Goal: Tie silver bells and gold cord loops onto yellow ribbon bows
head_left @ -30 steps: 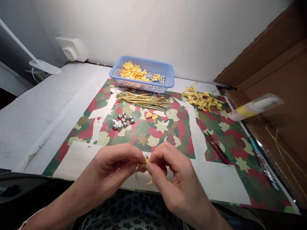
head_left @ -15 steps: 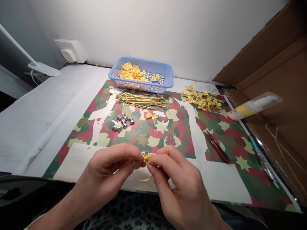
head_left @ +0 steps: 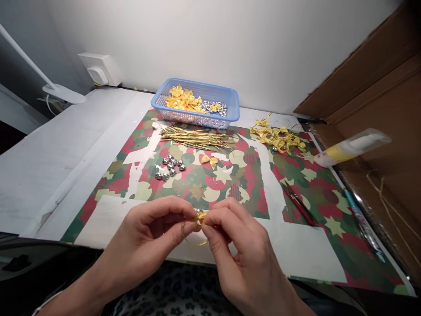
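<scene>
My left hand [head_left: 161, 237] and my right hand [head_left: 237, 241] meet over the front of the table, both pinching one small gold ribbon bow [head_left: 201, 216]. A silver bell shows at the bow's top edge, mostly hidden by fingers. Thin gold cord [head_left: 203, 242] loops below the fingertips. Beyond my hands lie a loose gold bow [head_left: 209, 161] and a small cluster of silver bells [head_left: 170, 167]. A bundle of gold cords [head_left: 197, 138] is spread behind them.
A blue basket [head_left: 234, 113] at the back holds gold bows and silver bells. To the right are a pile of bows with cords [head_left: 279, 138], red-handled snips [head_left: 300, 205], a capped bottle [head_left: 353, 148] and a pen [head_left: 363, 226]. Cardboard [head_left: 371, 70] walls the right side.
Both hands stay pinched on the bow with small finger shifts. The cord loop beneath has changed shape, and a curl now shows by my left thumb. The view has shifted slightly.
</scene>
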A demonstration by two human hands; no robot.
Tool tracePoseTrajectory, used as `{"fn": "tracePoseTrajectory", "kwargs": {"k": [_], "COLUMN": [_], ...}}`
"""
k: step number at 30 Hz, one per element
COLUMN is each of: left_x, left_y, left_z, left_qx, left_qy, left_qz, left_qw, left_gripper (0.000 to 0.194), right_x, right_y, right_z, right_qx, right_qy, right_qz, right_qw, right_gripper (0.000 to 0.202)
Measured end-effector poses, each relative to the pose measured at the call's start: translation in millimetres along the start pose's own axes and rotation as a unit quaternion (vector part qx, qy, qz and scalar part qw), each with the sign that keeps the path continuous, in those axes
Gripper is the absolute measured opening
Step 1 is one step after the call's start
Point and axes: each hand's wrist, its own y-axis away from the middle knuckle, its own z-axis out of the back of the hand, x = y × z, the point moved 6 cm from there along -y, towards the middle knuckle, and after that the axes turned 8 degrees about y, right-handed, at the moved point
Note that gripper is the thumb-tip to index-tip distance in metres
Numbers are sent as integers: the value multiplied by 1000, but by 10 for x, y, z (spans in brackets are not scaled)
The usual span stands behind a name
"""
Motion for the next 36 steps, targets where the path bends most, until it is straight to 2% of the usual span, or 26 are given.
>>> {"fn": "tracePoseTrajectory", "kwargs": {"k": [9,16,24,26,31,36], "left_x": [-83,-65,-139,-112,52,23], "left_y": [-34,-19,-19,-22,-33,-69], "left_z": [-26,-17,-97,-98,-43,-69], "left_qx": [12,7,30,34,46,98], "left_qy": [-39,-94,-172,-171,-80,-114], "left_qz": [-31,-27,-105,-96,-9,-40], "left_qw": [999,995,979,980,996,988], "left_gripper": [14,15,18,18,14,24], "right_x": [-17,-44,-111,-167,-314,-318], "right_y": [-22,-67,-61,-55,-66,-80], "right_z": [15,8,-50,-53,-47,-53], "right_qx": [11,16,3,3,47,71], "right_qy": [-39,-67,-99,-112,-110,-113], "right_qz": [-8,-12,-13,-30,-105,-123], "right_qw": [999,998,995,993,987,983], "right_gripper": [21,20,22,21,23,23]}}
